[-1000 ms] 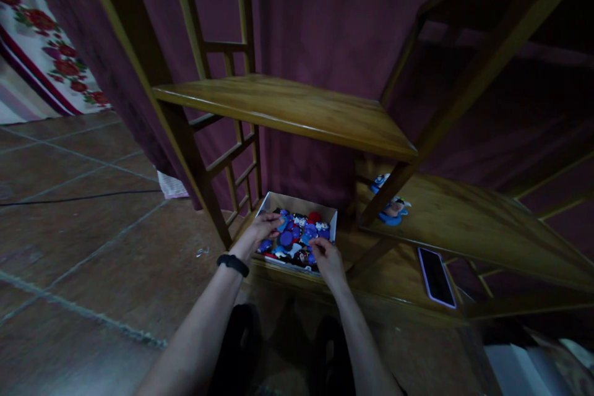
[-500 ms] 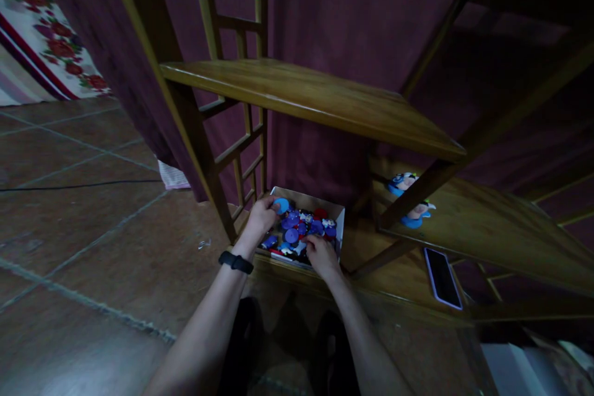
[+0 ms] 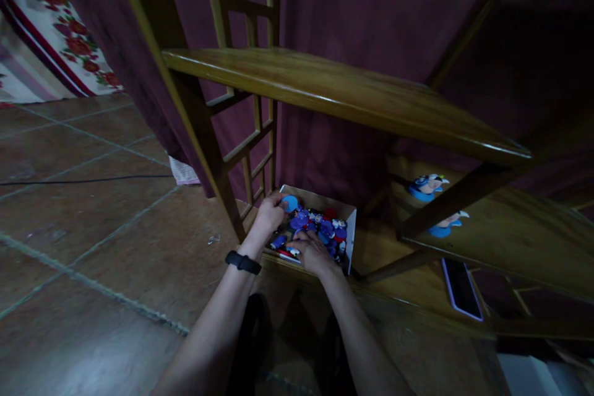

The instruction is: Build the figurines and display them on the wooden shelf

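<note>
A shallow cardboard box (image 3: 351, 236) with pale walls holds many small toy figures (image 3: 327, 229) in purple, blue, red and white. At its back left corner, my left hand (image 3: 271, 211) is closed on a toy piece with a round light-blue base (image 3: 291, 203); the fingers hide the rest of the piece. My right hand (image 3: 314, 253) lies over the figures near the box's front, fingers stretched apart and pointing left among them. Nothing shows in its grasp. A dark band (image 3: 243, 262) circles my left wrist.
The box stands on the lowest board of a wooden shelf, under a higher shelf board (image 3: 334, 86). Two blue-based figures (image 3: 427, 187) stand on a board to the right, partly behind a slanting post (image 3: 457, 195). A phone (image 3: 463, 289) lies below them. A dark red curtain (image 3: 334, 154) hangs behind.
My right hand has shifted left across the figures, and its fingers have spread from a pinch. My left hand still holds the blue-based piece at the box's corner. The view has turned slightly.
</note>
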`<state>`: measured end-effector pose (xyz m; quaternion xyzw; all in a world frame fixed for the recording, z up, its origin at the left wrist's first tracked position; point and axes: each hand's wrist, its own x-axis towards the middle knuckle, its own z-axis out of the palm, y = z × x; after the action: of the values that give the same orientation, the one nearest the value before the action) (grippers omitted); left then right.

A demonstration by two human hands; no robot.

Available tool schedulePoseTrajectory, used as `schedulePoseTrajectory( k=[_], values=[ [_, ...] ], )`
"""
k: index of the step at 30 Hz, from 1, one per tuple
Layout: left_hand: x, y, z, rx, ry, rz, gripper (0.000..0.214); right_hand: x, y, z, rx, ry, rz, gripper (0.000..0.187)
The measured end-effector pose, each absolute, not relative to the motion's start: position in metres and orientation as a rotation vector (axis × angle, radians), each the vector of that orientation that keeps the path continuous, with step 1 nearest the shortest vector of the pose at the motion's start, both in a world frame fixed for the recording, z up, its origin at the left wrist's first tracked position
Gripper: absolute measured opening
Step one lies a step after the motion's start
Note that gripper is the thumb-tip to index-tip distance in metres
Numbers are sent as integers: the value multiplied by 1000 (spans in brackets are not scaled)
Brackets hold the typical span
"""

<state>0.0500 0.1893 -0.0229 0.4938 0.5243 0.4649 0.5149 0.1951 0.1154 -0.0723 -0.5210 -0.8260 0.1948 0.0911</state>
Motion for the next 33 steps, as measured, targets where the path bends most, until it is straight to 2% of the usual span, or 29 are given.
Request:
schedulePoseTrajectory(
  k=[8, 13, 18, 28, 33],
  values=[
    [55, 179, -17, 987, 1173, 1032, 25, 190, 118, -73, -1569, -2255, 662, 26],
    [58, 175, -17, 945, 1160, 1012, 20, 201, 128, -76, -1497, -1452, 1113, 20],
    [64, 173, -17, 903, 1152, 987, 17, 218, 126, -57, -1135, -687, 1461, 29],
    [77, 167, -19, 905, 1060, 971, 8, 230, 119, -46, -1054, -489, 1470, 26],
    [83, 161, -17, 888, 1005, 866, 13, 229, 116, -37, -1088, -454, 1423, 29]
  ],
)
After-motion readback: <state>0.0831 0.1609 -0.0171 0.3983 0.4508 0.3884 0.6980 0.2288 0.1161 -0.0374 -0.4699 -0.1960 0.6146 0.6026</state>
